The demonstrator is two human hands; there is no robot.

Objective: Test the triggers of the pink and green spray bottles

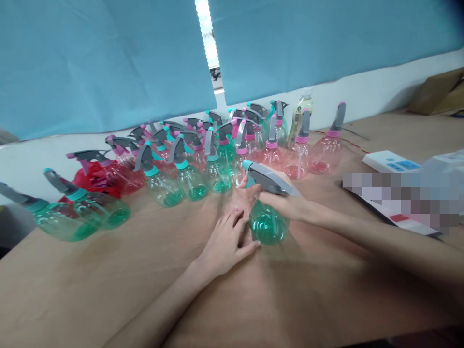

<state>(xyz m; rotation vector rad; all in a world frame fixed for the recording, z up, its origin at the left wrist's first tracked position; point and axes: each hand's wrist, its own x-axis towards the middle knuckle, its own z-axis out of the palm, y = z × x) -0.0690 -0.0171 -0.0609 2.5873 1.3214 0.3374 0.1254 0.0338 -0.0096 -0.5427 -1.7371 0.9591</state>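
Note:
A green transparent spray bottle (pixel 268 227) with a grey and teal trigger head stands slightly tilted at the middle of the table. My right hand (pixel 280 201) is closed around its neck, just under the trigger head, with fingers reaching round the front. Lying on the tabletop left of the bottle, my left hand (pixel 225 238) has its fingers extended and somewhat apart. Its thumb reaches close to the bottle's base; whether they touch, I cannot tell. Just behind are a clear green spray bottle (pixel 218 179) and a pink one (pixel 271 155).
Several green and pink spray bottles stand in rows along the wall, with a red plastic bag (pixel 96 180) among them. Behind them is a labelled drink bottle (pixel 301 116). To the right are a white device with blue buttons (pixel 393 162) and a cardboard box (pixel 437 92).

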